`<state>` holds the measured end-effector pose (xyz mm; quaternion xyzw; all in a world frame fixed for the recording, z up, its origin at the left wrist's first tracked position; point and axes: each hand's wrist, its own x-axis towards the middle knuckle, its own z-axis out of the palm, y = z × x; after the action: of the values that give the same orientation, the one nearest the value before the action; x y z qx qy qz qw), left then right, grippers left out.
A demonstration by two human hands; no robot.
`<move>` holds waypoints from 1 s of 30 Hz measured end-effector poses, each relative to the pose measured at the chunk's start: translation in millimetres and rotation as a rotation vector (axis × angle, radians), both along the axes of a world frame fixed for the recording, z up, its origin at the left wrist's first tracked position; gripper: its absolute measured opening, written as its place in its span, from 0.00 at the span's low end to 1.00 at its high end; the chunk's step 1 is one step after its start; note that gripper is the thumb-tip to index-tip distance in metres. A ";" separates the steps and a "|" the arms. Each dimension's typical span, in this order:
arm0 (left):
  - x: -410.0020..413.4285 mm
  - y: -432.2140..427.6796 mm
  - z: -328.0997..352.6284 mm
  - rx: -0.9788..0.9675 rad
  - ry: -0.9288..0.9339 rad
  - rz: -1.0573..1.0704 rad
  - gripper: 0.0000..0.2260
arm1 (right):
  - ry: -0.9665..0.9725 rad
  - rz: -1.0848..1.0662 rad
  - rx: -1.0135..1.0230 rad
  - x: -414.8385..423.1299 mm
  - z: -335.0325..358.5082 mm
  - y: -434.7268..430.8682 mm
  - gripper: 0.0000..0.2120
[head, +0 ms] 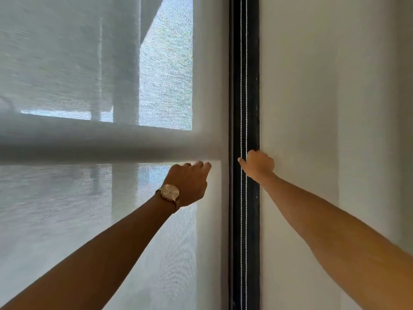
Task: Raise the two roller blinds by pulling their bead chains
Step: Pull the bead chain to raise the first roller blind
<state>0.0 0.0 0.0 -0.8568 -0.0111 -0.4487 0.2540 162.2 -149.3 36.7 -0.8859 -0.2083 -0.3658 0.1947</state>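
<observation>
The right hand was closed in a fist-like grip on the bead chains, two white strands hanging straight down the dark frame strip. The left hand, wearing a watch, rested with loosely curled fingers against the sheer roller blind, holding nothing, just left of the chains.

A narrow dark frame strip runs down the centre-right of the picture, and it is partly taken up by two bead chains. It is closed in on the left by the sheer blind and on the right by the wall. The strip is blocked at mid-height by the right hand; room is left above and below.
</observation>
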 end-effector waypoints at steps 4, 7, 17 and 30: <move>18.4 2.5 -7.1 -0.025 -0.023 0.038 0.10 | -0.057 -0.046 -0.061 25.2 9.6 8.8 0.19; 30.7 7.9 -13.5 -0.079 -0.033 0.098 0.09 | -0.051 -0.061 -0.101 41.4 9.7 13.7 0.14; 92.0 1.0 15.0 -0.816 0.012 -0.425 0.13 | -0.014 0.410 0.548 56.8 -60.5 3.6 0.15; 132.8 -109.8 120.8 -1.533 0.197 -1.191 0.17 | -0.186 0.524 0.679 19.0 -87.0 -6.4 0.15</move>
<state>132.8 -109.8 120.8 -0.6887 0.1559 -0.3011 -0.6408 181.2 -155.7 -50.3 -0.6524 -0.3105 -0.4299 0.5414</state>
